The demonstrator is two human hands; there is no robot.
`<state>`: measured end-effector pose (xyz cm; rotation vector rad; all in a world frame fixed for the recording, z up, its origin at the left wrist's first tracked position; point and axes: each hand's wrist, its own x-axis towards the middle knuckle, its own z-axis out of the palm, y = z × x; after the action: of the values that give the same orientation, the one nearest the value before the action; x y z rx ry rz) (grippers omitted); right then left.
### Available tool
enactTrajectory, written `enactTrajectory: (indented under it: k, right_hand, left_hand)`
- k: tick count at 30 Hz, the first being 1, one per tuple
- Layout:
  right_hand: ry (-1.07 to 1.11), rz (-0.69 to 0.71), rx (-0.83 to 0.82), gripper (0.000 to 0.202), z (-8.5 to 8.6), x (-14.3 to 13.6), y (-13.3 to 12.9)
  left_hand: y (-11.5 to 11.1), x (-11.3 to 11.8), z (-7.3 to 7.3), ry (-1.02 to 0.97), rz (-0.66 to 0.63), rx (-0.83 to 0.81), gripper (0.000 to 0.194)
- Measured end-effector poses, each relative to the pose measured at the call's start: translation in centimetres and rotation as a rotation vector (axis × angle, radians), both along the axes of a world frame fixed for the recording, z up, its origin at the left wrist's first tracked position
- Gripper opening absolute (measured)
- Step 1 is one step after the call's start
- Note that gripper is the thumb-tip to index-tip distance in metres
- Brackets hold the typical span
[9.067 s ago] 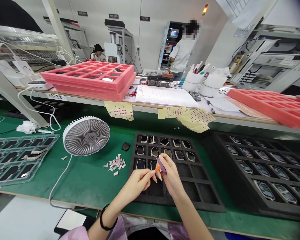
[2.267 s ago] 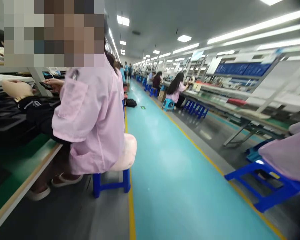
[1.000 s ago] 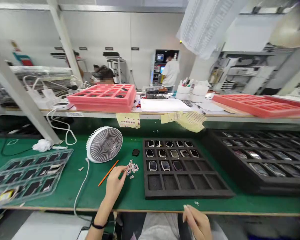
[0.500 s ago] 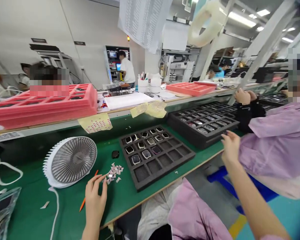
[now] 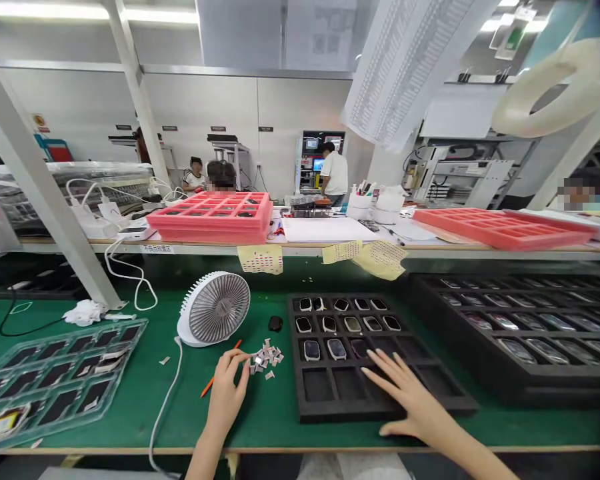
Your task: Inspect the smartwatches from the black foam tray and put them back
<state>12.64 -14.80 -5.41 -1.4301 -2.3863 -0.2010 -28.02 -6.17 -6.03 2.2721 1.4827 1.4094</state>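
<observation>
Swung the right hand (image 5: 416,405) in from farther right since half a second ago, now above the front of the black foam tray (image 5: 363,411), fingers spread, tips just beside the purplish watch (image 5: 359,348); cannot tell if touching. Keeps the left hand (image 5: 225,387) beside the heap of small pale pieces (image 5: 266,355) on the green table (image 5: 273,420), thumb and forefinger close together; cannot tell if pinching one. Has an orange stick (image 5: 208,387) lying partly hidden by that hand.

A pale wall (image 5: 205,100) extends left of the monitor cabinet (image 5: 307,160). Slanted white posts (image 5: 47,193) and, higher up, fluorescent tubes (image 5: 45,11) are farther left; a metal rack (image 5: 463,168) stands right of the cabinet.
</observation>
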Motion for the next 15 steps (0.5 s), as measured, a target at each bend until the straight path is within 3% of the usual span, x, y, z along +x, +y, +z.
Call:
enactTrajectory:
  k: [3, 5, 9, 11, 13, 15]
  right_hand:
    - [-0.05, -0.033, 0.006, 0.085, -1.2, -2.0, 3.6]
    - [-0.019, -0.081, 0.037, 0.081, -0.5, -2.4, 7.5]
    - [0.14, -0.216, 0.082, 0.061, 3.5, -3.6, 16.7]
    - [0.174, -0.263, 0.111, 0.053, 5.9, -4.4, 20.0]
    - [0.198, -0.251, 0.118, 0.05, 8.0, -5.1, 21.1]
    - [0.206, -0.177, 0.104, 0.046, 9.6, -5.4, 20.0]
  left_hand:
    - [0.0, 0.2, -0.1, -0.016, 0.022, -0.008, 0.02]
    - [0.1, 0.2, -0.3, -0.012, 0.036, -0.006, 0.021]
    - [0.5, 0.0, -0.6, -0.004, 0.09, 0.05, 0.023]
    - [0.8, -0.3, -0.7, -0.001, 0.126, 0.08, 0.024]
    - [1.2, -0.6, -0.7, 0.017, 0.144, 0.094, 0.024]
    - [1.5, -0.9, -0.8, 0.049, 0.141, 0.095, 0.024]
